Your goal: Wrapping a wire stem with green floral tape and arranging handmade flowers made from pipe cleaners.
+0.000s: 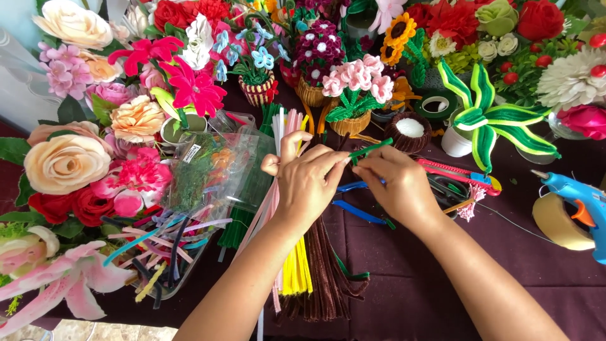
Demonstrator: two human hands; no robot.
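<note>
My left hand and my right hand meet over the middle of a dark maroon table. Both pinch a short green pipe cleaner that sticks out between their fingertips. Below the left hand lie bundles of pipe cleaners: brown, yellow, pink and green. Blue-handled pliers rest on the table just under both hands.
Artificial and pipe-cleaner flowers crowd the far and left sides, several in small woven pots. A clear tray of mixed pipe cleaners sits left. A red utility knife, a blue glue gun and a tape roll lie right.
</note>
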